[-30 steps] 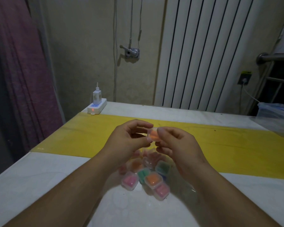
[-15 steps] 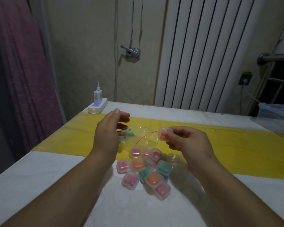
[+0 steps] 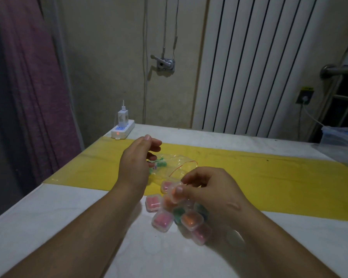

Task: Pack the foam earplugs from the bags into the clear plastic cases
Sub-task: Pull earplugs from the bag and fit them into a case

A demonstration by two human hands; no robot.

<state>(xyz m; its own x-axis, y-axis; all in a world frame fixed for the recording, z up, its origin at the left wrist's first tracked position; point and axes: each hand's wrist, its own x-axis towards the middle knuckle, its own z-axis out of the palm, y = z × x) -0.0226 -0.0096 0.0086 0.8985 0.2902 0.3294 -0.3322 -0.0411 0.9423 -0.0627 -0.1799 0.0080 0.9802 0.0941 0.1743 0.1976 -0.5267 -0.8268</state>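
**1. Count**
- One clear plastic bag with a red seal line point(image 3: 179, 167).
- At least eight small square clear plastic cases point(image 3: 162, 220), all in one cluster. My right hand point(image 3: 209, 189) covers part of the cluster, so I cannot tell the full number.
- Fills visible through the walls: four pink, two green, at least two orange.

**2. Hands**
- My left hand point(image 3: 138, 163) is open, with the fingers relaxed and slightly bent. It holds nothing. It hangs over the left end of the bag; I cannot tell whether it touches the bag.
- My right hand is closed narrow. Thumb and fingertips pinch one orange-filled case point(image 3: 172, 195) at the far edge of the cluster, low over the other cases.

**3. Containers and contents**
- The bag lies on the yellow strip point(image 3: 269, 169) of the white table point(image 3: 68, 217), just behind the cluster. It contains green foam earplugs point(image 3: 160, 162); their number is not readable.
- The cluster sits on the white surface at the near edge of the yellow strip. Each visible case contains coloured foam.

**4. Other items**
- One white power strip with a plugged-in charger point(image 3: 122, 131) is at the far left corner of the table.
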